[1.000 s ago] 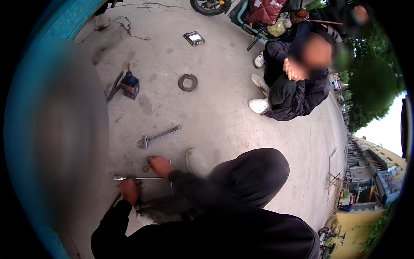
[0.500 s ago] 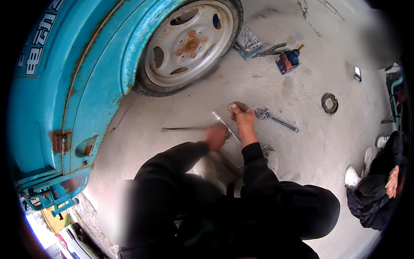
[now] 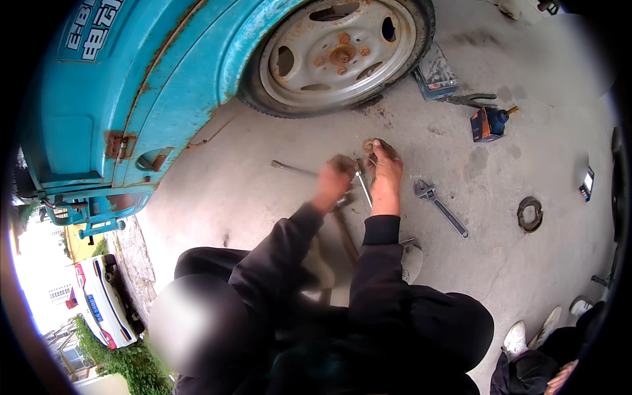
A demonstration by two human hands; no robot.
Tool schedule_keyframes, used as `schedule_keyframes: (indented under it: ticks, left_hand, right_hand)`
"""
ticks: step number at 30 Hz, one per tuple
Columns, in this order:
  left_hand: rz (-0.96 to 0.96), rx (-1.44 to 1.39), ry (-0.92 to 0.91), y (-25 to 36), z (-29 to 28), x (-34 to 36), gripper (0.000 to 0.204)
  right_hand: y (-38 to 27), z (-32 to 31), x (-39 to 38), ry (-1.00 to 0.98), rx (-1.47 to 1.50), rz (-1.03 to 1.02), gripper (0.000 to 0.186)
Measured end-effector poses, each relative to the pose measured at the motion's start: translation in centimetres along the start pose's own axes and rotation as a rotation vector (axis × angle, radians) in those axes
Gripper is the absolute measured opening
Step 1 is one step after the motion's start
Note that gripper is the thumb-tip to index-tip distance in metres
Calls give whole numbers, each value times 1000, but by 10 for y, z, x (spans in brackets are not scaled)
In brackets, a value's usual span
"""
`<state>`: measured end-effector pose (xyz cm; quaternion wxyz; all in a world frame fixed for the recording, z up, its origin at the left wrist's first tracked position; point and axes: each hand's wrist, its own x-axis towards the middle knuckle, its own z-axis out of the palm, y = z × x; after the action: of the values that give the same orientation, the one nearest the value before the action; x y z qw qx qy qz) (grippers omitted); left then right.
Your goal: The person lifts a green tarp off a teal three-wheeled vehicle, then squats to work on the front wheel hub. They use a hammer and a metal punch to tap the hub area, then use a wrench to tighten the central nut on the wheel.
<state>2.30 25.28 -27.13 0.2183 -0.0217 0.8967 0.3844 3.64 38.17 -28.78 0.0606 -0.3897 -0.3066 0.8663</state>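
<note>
My right hand (image 3: 386,172) is closed, pinching a small brownish ring-like part (image 3: 368,146) between thumb and fingers. Close to its left, my left hand (image 3: 336,178) has its fingers drawn together; what they hold, if anything, is hidden. Between both hands, a shiny metal rod (image 3: 364,188) slants, its lower end passing by my right wrist. A long thin steel bar (image 3: 293,168) lies on the ground, partly behind my left hand. Below the hands, a hammer (image 3: 345,236) with a wooden handle points toward me. To the right lies an adjustable wrench (image 3: 442,210).
A teal vehicle (image 3: 85,151) with a rusty wheel (image 3: 339,56) stands at upper left. Beyond the hands lie a box (image 3: 437,76), pliers (image 3: 473,99) and an orange-and-black carton holding a blue bottle (image 3: 487,125). A curved brake shoe-like part (image 3: 529,214) and a person's shoes (image 3: 515,340) are at right.
My left hand, blurred and lower before, has come up close beside my right hand. My right hand still pinches the small ring-like part. The whole view has shifted.
</note>
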Motion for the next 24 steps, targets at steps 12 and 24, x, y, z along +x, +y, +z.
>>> schedule_keyframes:
  ticks: [12, 24]
  left_hand:
    - [85, -490, -150, 163, -150, -4, 17]
    - [372, -425, -245, 164, -130, 65, 17]
  right_hand:
    - [-81, 127, -46, -330, 238, -207, 24]
    - [-84, 131, -54, 183, -636, -987, 32]
